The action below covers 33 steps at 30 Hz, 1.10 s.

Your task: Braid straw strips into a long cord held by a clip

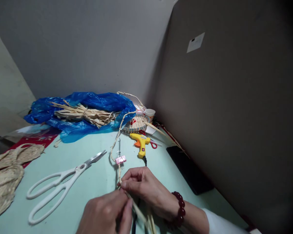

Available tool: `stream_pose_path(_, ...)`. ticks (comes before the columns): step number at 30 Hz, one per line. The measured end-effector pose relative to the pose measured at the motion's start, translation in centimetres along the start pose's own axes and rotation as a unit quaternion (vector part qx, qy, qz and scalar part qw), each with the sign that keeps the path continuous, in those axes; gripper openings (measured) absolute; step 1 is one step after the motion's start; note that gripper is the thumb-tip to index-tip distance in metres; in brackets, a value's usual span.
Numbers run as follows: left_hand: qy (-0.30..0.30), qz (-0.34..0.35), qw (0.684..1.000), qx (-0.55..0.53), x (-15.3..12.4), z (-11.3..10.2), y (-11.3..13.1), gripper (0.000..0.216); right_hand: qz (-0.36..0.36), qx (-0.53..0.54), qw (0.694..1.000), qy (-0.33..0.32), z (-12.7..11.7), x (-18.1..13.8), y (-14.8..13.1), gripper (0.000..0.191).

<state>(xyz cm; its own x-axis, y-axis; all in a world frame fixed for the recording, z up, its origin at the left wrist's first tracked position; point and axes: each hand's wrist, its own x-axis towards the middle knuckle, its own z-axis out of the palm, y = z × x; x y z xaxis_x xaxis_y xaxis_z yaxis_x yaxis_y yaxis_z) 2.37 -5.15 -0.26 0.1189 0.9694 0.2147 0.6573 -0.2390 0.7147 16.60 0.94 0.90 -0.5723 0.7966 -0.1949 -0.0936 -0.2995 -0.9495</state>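
Observation:
A pale straw braid [119,172] runs from the back of the table toward me, pinned partway by a pink binder clip [120,159]. At its near end my right hand [146,188], with a dark red bead bracelet [179,208] on the wrist, pinches the braid between thumb and fingers. My left hand [107,211] is closed beside it, its fingers on the strands just below; it is slightly blurred. Loose straw strands [143,216] trail from between the hands toward the near edge.
White-handled scissors [63,182] lie at left, near woven straw pieces [7,178]. A yellow glue gun [142,143] rests behind my hands. Further back are a blue plastic bag [95,99] with a straw bundle [88,113], a woven basket [138,123] and a cup [150,113]. A black phone-like slab [188,170] lies right.

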Motion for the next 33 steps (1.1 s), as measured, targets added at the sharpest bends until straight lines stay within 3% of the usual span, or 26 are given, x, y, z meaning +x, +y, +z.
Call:
stream_pose_path(2,0.072,-0.043,0.996,-0.026,0.6,-1.0,0.7,0.032,-0.010,0.010,1.000,-0.002,0.1,-0.2,-0.2,0.023)
stream_pose_path(4,0.102,-0.143,0.981,-0.080,1.4,-1.7,0.7,0.018,-0.032,0.005,0.999,-0.002,0.1,-0.2,-0.2,0.026)
stream_pose_path(7,-0.043,-0.253,0.917,-0.305,2.3,-1.6,-0.1,0.028,-0.066,-0.013,0.998,0.003,0.0,0.0,0.3,0.027)
stream_pose_path(9,-0.113,-0.259,0.864,-0.416,2.6,-0.9,-0.9,0.033,-0.073,-0.035,0.997,0.003,-0.1,0.1,0.8,0.024)
stream_pose_path(11,-0.129,-0.252,0.848,-0.448,2.6,-0.3,-1.6,0.038,-0.075,-0.091,0.993,0.018,-0.1,0.2,1.1,0.020)
stream_pose_path(17,-0.161,-0.247,0.845,-0.446,2.4,0.0,-2.6,0.043,-0.096,-0.241,0.965,0.044,0.0,-0.7,0.7,0.007)
stream_pose_path(23,-0.147,-0.238,0.887,-0.366,2.5,-0.5,-2.7,0.040,-0.113,-0.309,0.944,0.018,-0.2,-1.2,-0.3,0.006)
stream_pose_path(26,-0.148,-0.237,0.881,-0.381,2.5,-0.4,-2.8,0.039,-0.103,-0.362,0.926,0.006,-0.4,-1.4,-1.0,0.004)
stream_pose_path(30,-0.116,-0.268,0.875,-0.387,2.5,-0.4,-2.4,0.038,-0.118,-0.463,0.878,0.004,-0.5,-1.7,-1.6,0.008)
stream_pose_path(33,-0.088,-0.293,0.886,-0.347,2.4,-0.6,-1.8,0.038,-0.163,-0.549,0.819,0.036,-0.2,-2.1,-1.3,0.016)
